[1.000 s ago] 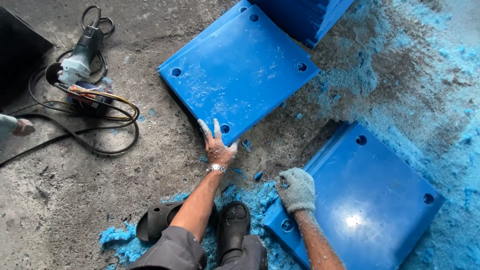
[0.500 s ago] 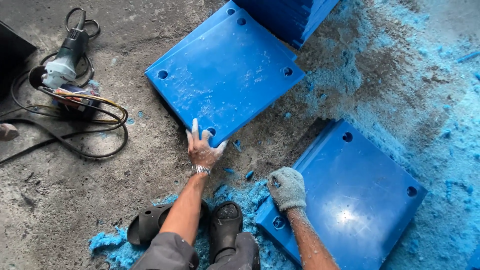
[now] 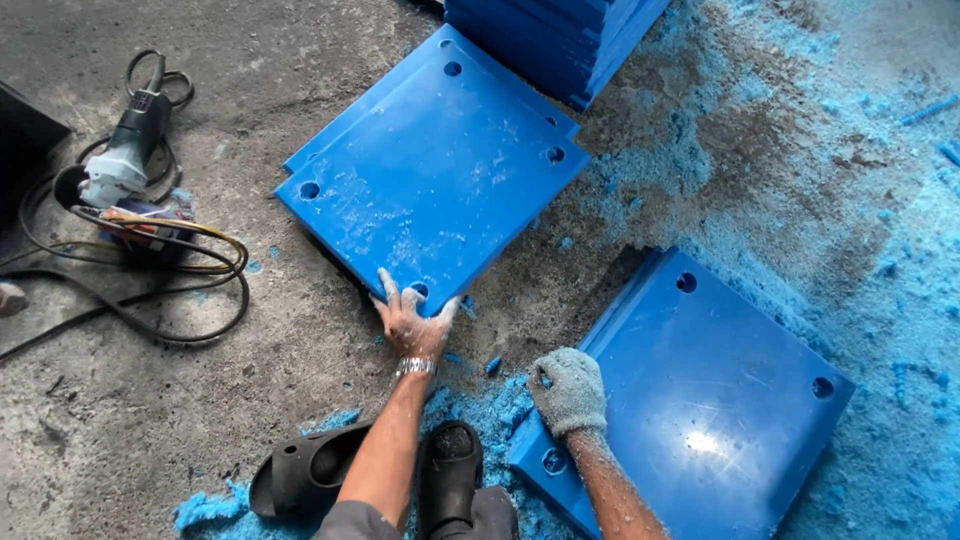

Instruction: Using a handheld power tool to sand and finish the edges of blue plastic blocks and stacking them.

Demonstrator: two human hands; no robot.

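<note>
My bare left hand [image 3: 410, 322], with a watch on the wrist, grips the near corner of a blue square plastic plate [image 3: 440, 170] that lies on the concrete floor with a hole at each corner. My right hand [image 3: 570, 390], in a grey knit glove, rests with bent fingers on the left edge of a second blue plate [image 3: 700, 400] at the lower right. That plate also has corner holes and a shiny face.
A stack of blue plates [image 3: 560, 35] stands at the top. A power tool [image 3: 125, 160] with coiled cables [image 3: 150, 260] lies at the left. Blue shavings [image 3: 800, 150] cover the floor on the right and near my feet. Two black sandals [image 3: 310, 470] sit at the bottom.
The view has shifted, so both plates sit a little differently in frame. My left hand stays on the upper plate's corner; my right hand stays on the lower plate's edge.
</note>
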